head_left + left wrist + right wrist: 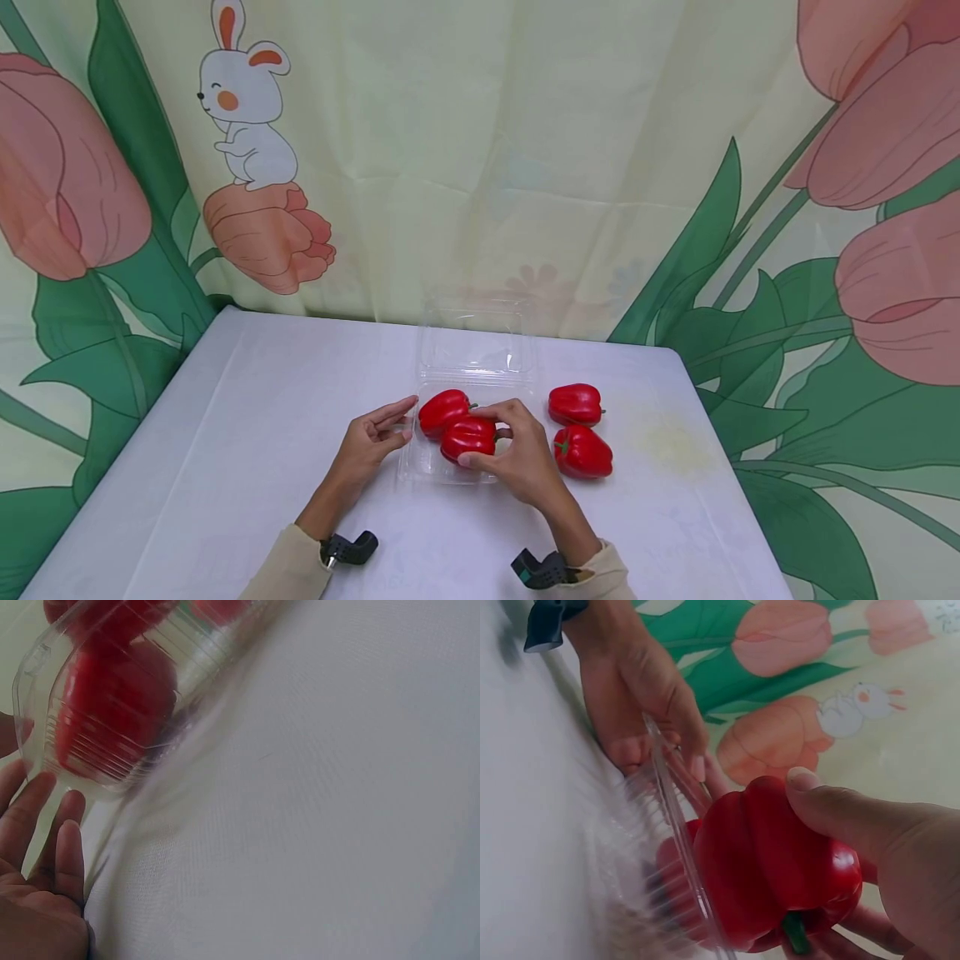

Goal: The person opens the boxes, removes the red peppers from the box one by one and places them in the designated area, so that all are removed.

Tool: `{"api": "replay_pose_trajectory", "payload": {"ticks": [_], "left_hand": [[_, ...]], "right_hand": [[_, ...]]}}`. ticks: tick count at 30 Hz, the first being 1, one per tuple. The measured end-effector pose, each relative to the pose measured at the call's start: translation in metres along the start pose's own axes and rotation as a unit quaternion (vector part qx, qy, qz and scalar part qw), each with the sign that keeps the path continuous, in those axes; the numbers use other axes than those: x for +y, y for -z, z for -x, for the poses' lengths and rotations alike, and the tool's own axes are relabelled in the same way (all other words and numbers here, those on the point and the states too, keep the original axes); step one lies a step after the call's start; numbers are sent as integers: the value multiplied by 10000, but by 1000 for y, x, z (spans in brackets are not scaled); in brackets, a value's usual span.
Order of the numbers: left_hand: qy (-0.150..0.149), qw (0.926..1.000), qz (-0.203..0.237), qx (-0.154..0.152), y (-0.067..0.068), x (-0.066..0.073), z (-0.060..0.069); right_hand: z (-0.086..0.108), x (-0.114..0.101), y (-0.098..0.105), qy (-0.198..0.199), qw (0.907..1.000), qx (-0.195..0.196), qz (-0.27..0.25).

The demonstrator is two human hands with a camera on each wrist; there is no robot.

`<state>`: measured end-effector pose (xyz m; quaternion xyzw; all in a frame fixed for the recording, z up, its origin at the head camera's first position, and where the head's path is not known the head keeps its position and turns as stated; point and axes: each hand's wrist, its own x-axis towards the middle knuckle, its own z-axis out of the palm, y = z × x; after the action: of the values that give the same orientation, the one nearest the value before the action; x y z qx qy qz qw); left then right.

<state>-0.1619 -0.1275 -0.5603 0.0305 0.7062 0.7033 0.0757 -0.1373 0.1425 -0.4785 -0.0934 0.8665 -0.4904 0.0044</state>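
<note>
A clear plastic clamshell box (450, 477) lies on the table with its lid (472, 337) raised at the back. One red bell pepper (441, 412) lies in its tray. My right hand (517, 450) grips a second red bell pepper (467, 438) at the tray's front, thumb on the near side; in the right wrist view this held pepper (750, 862) shows its green stem, above the box rim. My left hand (366, 446) rests by the box's left edge, its fingers (26, 817) fairly straight and touching the clear wall.
Two more red bell peppers, one farther back (575, 405) and one nearer (583, 452), lie to the right of the box. A white cloth covers the table (262, 433). Behind it hangs a curtain (562, 167) printed with tulips and a rabbit.
</note>
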Motion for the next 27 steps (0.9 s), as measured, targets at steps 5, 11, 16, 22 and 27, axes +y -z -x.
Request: {"api": "replay_pose_trajectory", "payload": {"ticks": [5,11,16,22,27], "left_hand": [[-2,10000,-26,35,1,0,0],[24,10000,-21,25,0,0,0],[77,10000,23,13,0,0,0],[108,9999,24,26,-1,1,0],[107,9999,9,38,-1,1,1]], "right_hand": [[-1,-2,5,176,9996,195,46],[-5,-4,12,303,9987,403,94],[-9,-5,20,310,9982,504,81],[-13,-4,32,305,9972,651,194],[-17,-4,45,216,9960,823,282]]}}
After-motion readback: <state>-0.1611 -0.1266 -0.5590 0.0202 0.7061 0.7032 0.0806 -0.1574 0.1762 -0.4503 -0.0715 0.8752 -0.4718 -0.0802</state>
